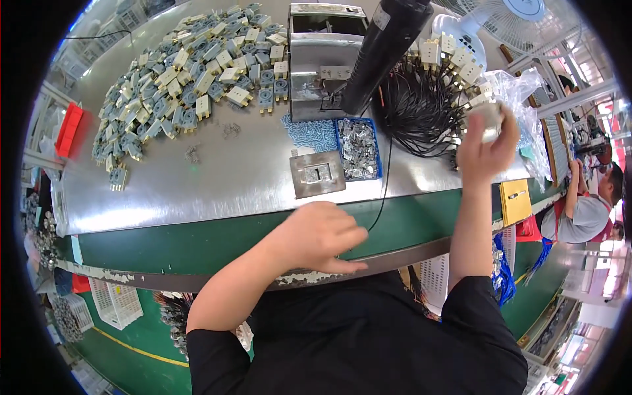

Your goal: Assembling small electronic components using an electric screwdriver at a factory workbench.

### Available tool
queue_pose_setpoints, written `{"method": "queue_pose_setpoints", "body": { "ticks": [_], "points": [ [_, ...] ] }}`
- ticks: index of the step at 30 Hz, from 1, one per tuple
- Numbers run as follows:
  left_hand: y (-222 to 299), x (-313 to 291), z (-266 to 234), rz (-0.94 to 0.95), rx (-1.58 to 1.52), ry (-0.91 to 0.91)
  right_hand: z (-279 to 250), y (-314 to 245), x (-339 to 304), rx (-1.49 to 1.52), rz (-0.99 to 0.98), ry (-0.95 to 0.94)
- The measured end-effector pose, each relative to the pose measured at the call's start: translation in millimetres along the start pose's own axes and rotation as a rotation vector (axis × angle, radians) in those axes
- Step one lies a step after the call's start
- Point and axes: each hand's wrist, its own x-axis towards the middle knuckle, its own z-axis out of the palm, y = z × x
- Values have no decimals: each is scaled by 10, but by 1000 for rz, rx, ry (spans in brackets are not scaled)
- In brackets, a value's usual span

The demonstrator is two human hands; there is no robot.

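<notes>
The right hand (486,146) was raised over the bench's right end, fingers clenched around a small pale part (488,118) beside a tangle of black wires (421,108); the left hand (320,237) rested loosely curled, holding nothing, on the bench's green front edge (197,240).

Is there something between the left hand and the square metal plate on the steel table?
Nothing visible blocks it. The left hand rests over the green table edge, and only bare steel table lies between it and the square metal plate. A thin black cable runs just right of that path.
</notes>
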Motion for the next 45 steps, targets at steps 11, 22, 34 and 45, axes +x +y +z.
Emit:
{"method": "queue_pose_setpoints", "body": {
  "ticks": [11,22,34,45],
  "points": [
    [99,146,-193,43,-128,137,-267,58,48,-358,-59,94],
    [-322,-216,-763,-748,-803,450,555,-1244,94,762,-100,-1157],
    [-360,-210,-895,-894,-643,328,770,-1258,138,915,-53,-1008],
    [-473,-248,-823,-818,-569,255,726,-1134,112,925,-27,-969]
  ]
}}
